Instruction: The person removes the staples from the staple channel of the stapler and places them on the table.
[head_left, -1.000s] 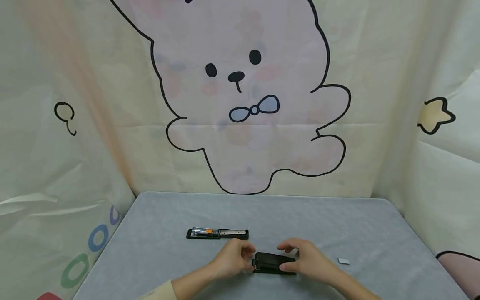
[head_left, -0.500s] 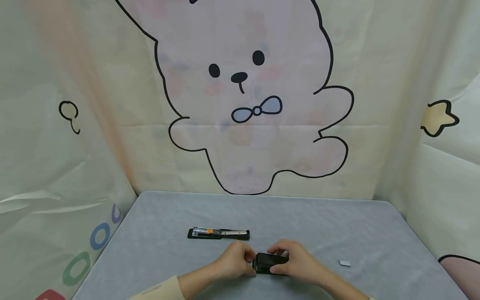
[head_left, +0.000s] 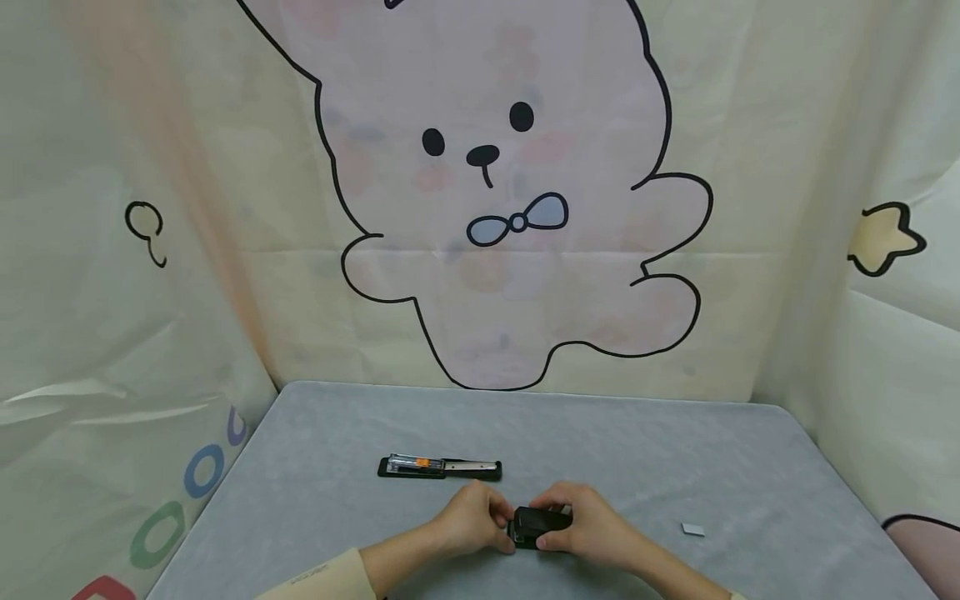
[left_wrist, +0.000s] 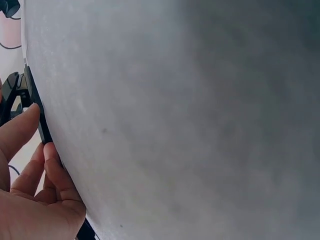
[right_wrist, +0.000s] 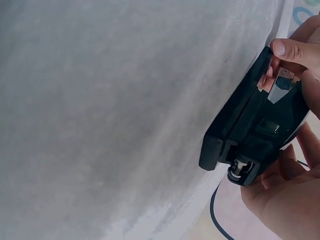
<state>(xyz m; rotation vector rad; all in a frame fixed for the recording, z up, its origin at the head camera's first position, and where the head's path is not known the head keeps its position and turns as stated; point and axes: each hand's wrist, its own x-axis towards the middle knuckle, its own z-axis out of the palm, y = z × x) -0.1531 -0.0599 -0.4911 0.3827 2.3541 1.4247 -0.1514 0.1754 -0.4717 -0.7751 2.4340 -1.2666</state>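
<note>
A black stapler (head_left: 538,523) sits near the front middle of the table, its long side running left to right. My left hand (head_left: 476,517) pinches the left end of its base; in the left wrist view the thumb and fingers (left_wrist: 55,170) meet around that end. My right hand (head_left: 588,527) grips the stapler's right part and hides it from the head camera. The right wrist view shows the stapler (right_wrist: 255,120) lengthwise, with its metal hinge pin at the near end and the right fingers against its upper arm.
Behind the hands lies a long black object (head_left: 472,477) with a metal rail and a clear case (head_left: 408,463) with an orange label. A small light grey rectangular piece (head_left: 692,529) lies to the right. Printed cloth surrounds the grey table (head_left: 637,442).
My right hand has moved left along the stapler, and its loosely spread fingers have closed round it. The left hand has come tighter onto the left end. The head view has shifted slightly.
</note>
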